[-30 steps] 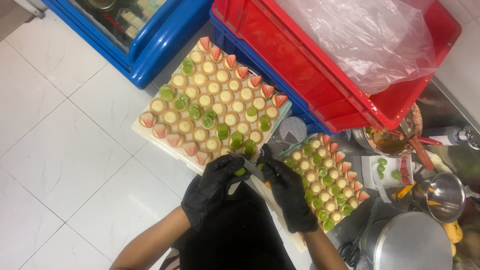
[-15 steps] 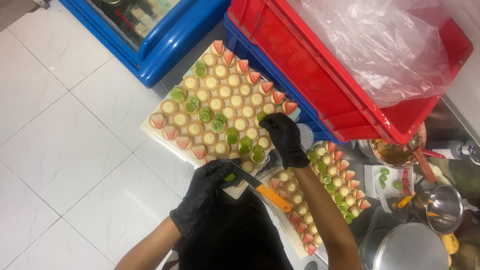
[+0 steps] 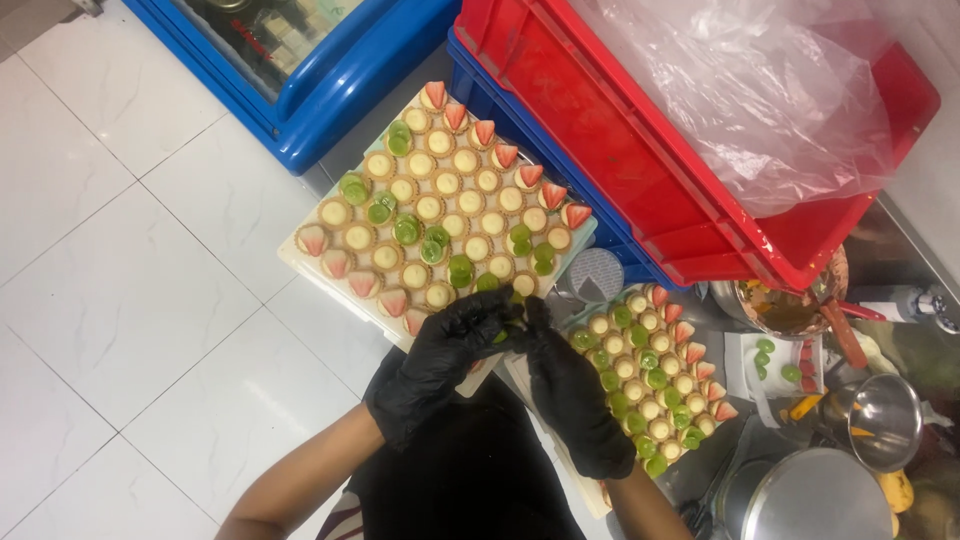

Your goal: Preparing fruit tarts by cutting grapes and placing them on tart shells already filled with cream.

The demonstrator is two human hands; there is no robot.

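Both hands wear black gloves and meet at the near edge of the left tray (image 3: 300, 252). The left hand (image 3: 440, 365) and the right hand (image 3: 570, 400) have their fingertips pressed together over a small green piece, probably a grape slice (image 3: 510, 318) — it is mostly hidden, so which hand actually grips it I cannot tell.

The work of topping the tarts looks well along but unfinished. On the left tray, strawberry slices (image 3: 484, 131) line the far and near edges, and green slices (image 3: 407, 229) run across the middle and near right, yet many tarts (image 3: 466, 160) show only plain cream. The right tray (image 3: 715, 432), just beside the right hand, looks more filled: green down the middle, strawberry on its right side, a few plain ones left.

The trays rest partly on a steel counter at the right — crowded with a small white dish (image 3: 745, 372) of cut fruit, a metal funnel (image 3: 885, 420), a round metal lid (image 3: 825, 495) and a bowl of brown sauce (image 3: 785, 305). Far right, a red crate (image 3: 640, 140) lined with clear plastic sits on a blue crate (image 3: 520, 115). Far left stands a blue chest freezer (image 3: 300, 90) on a white tiled floor (image 3: 120, 300).
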